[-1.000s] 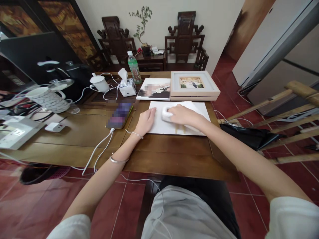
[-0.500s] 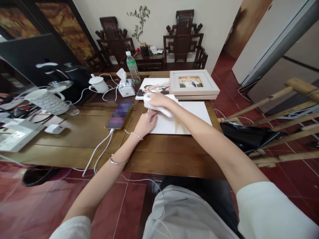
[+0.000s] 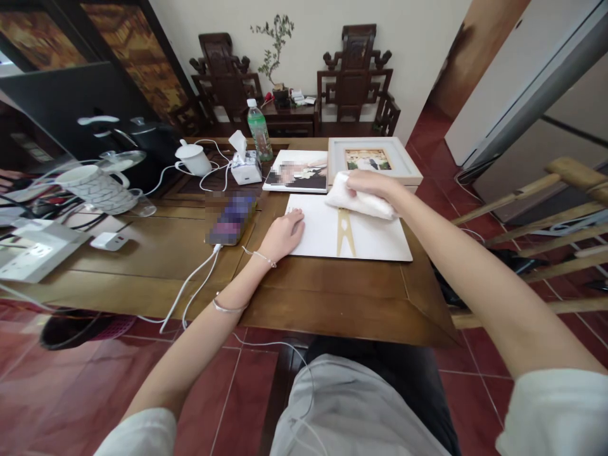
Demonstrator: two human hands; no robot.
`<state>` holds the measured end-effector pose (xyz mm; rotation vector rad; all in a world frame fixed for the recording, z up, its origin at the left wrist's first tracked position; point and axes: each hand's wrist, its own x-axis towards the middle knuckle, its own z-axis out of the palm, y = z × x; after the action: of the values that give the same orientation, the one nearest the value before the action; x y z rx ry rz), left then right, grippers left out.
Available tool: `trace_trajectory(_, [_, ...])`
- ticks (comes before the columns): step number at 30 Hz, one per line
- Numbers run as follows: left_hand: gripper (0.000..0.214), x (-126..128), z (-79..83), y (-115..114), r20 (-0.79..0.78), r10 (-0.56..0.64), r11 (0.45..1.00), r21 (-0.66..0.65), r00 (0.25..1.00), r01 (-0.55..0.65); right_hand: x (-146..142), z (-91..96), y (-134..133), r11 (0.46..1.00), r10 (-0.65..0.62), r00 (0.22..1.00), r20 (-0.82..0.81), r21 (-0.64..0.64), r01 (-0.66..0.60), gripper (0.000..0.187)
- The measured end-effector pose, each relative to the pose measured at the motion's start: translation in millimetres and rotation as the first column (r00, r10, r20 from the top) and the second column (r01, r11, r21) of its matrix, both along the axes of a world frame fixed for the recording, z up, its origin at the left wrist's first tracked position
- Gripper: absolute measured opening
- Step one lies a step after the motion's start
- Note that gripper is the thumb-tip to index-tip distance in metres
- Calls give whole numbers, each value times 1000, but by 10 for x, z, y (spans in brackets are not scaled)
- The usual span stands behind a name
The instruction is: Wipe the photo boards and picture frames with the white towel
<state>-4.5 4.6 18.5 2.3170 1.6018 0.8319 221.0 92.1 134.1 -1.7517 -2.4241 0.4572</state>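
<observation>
A white cloth (image 3: 361, 201) is bunched under my right hand (image 3: 375, 183), whose fingers are closed on it. The cloth rests on the upper right part of a flat white board (image 3: 316, 237). At the board's left edge lies my left hand (image 3: 284, 233), palm down with fingers stretched out, holding nothing. A tan A-shaped piece (image 3: 346, 234) shows on the board's surface below the cloth. Just behind the board are a photo panel (image 3: 297, 172) and a pale framed picture (image 3: 336, 157); my right hand partly covers the frame's front edge.
Left of my left hand, a phone (image 3: 232, 218) lies with a white cable attached. Farther back stand a tissue box (image 3: 246, 170), a green-labelled bottle (image 3: 259, 130) and a lidded white cup (image 3: 194, 158). A patterned mug (image 3: 95, 190) and a power strip (image 3: 35, 253) are at far left.
My right hand has moved the cloth to the right across the board, away from my left hand. More of the tan piece shows now. My left hand stays at the left edge.
</observation>
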Motion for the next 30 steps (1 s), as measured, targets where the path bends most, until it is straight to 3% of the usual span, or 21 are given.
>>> trace_trajectory(2, [33, 0, -8, -2, -3, 1, 1000, 6, 1000, -1, 207, -60, -83, 995, -90, 996, 17, -40, 90, 33])
trace_trajectory(4, [35, -2, -21, -2, -16, 1, 1000, 13, 1000, 0, 381, -157, -219, 995, -99, 995, 2, -23, 99, 34])
trace_trajectory(10, [40, -5, -80, 8, -67, -1, 1000, 13, 998, 2, 712, -416, -902, 993, 75, 996, -44, 95, -70, 20])
trace_trajectory(15, [41, 13, -88, 2, -100, 6, 1000, 19, 995, -5, 837, -426, -1552, 983, 180, 983, 40, 26, -182, 22])
trace_trajectory(18, [41, 23, -79, -3, -114, 12, 1000, 19, 993, -10, 859, -439, -1736, 975, 221, 972, 85, -5, -221, 27])
trace_trajectory(23, [41, 17, -69, -2, -130, 10, 1000, 10, 991, -9, 809, -463, -1582, 969, 238, 958, 162, 22, -245, 23])
trace_trajectory(30, [42, -11, -67, 8, -133, -7, 1000, 12, 991, 8, 791, -413, -799, 967, 236, 968, 90, 77, -243, 19])
